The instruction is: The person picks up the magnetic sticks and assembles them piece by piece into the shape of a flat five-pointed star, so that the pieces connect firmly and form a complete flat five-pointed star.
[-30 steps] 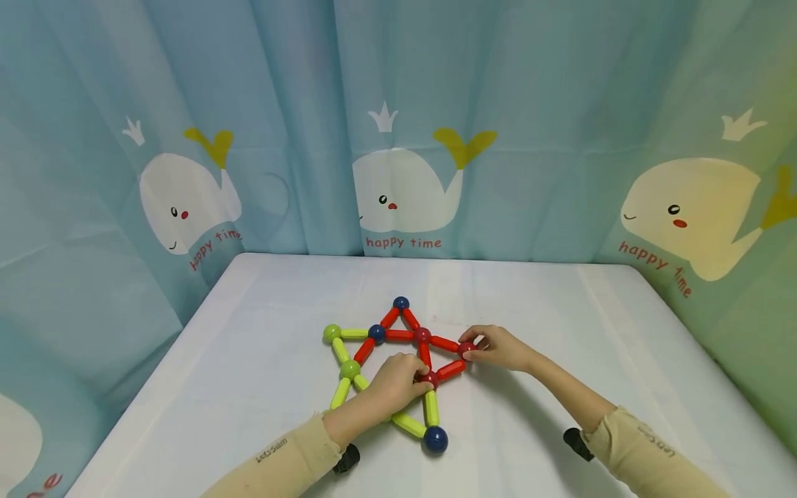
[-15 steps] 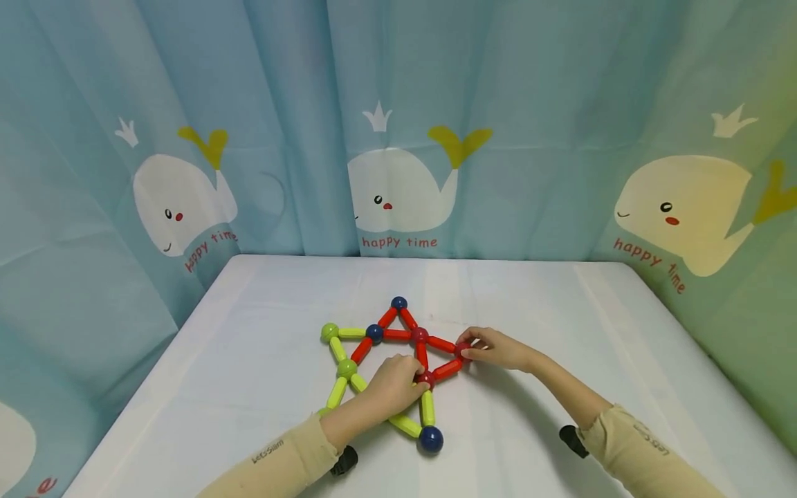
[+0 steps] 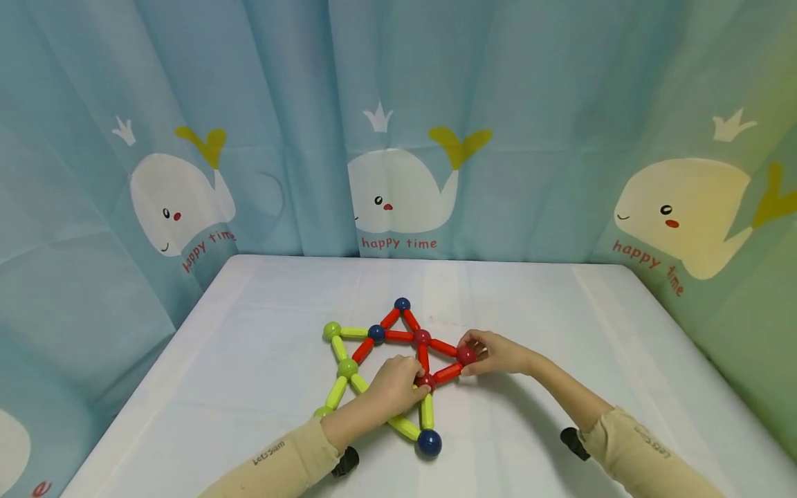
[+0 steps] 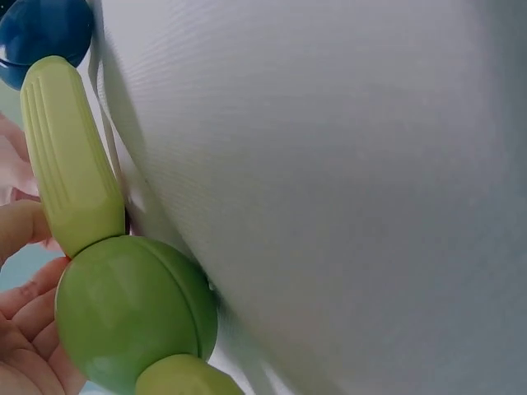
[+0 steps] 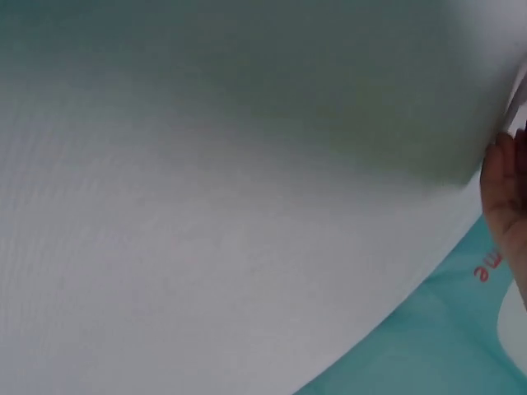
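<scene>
A flat star-like frame of magnetic rods and balls lies on the white table. In the head view my left hand [image 3: 394, 384] reaches across it, thumb and index finger pinching a red ball [image 3: 426, 381] on its right side. My right hand [image 3: 501, 353] curls finger and thumb around the red ball [image 3: 466, 355] at the right tip, where two red rods [image 3: 447, 373] meet. The left wrist view shows a green ball [image 4: 136, 313], a yellow-green rod [image 4: 72, 156] and a blue ball [image 4: 45, 37] close up, fingers behind them. Only part of a hand shows in the right wrist view.
Other corners carry a blue ball [image 3: 402, 304] at the back, a green ball [image 3: 333, 332] at the left and a blue ball [image 3: 429, 443] at the front. My left forearm covers part of the frame. A whale-print curtain [image 3: 398, 124] hangs behind the table [image 3: 529, 297].
My right fingers have shifted slightly off the tip's red ball, so more of it shows, and the lower red rod now meets it. My left hand stays on its ball.
</scene>
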Motion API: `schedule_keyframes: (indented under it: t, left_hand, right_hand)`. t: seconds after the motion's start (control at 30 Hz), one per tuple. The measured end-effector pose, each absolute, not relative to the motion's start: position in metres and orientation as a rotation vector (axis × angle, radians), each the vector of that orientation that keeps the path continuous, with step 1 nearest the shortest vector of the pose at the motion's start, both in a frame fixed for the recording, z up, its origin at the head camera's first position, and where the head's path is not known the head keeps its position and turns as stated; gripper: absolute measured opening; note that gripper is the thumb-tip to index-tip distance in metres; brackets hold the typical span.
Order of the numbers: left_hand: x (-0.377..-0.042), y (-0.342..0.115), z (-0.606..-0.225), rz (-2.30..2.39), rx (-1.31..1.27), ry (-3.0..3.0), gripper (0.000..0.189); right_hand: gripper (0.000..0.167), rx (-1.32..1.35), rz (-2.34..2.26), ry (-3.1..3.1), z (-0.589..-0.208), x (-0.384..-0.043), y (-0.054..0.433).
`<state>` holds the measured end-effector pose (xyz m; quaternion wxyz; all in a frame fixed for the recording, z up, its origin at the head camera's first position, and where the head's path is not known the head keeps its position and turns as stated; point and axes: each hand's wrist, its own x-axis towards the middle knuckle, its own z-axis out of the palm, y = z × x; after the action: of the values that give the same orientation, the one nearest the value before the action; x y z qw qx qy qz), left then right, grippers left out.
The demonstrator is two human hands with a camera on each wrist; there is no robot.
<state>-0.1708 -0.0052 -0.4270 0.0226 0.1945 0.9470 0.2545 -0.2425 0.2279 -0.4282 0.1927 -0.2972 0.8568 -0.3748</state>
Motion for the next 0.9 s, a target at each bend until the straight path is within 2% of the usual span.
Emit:
schedule_keyframes:
  t: [0.23,0.63,0.83,0.9]
  left_hand:
    - [-0.171,-0.004,-0.428,0.827,0.603,2.899,0.023]
    - [-0.178,-0.007,-0.426,0.743,0.665,2.911,0.012]
    - [-0.196,-0.036,-0.412,0.733,0.718,2.800,0.034]
    - [-0.199,-0.052,-0.408,0.714,0.763,2.787,0.036]
  right_hand:
    - [0.031,-0.852,-1.015,2.539,-0.432,-0.239,0.220]
    - [0.027,-0.784,-1.018,2.520,-0.430,-0.244,0.221]
    - [0.024,-0.811,-0.945,2.615,-0.425,-0.247,0.227]
    - [0.024,-0.821,-0.913,2.670,-0.424,-0.247,0.230]
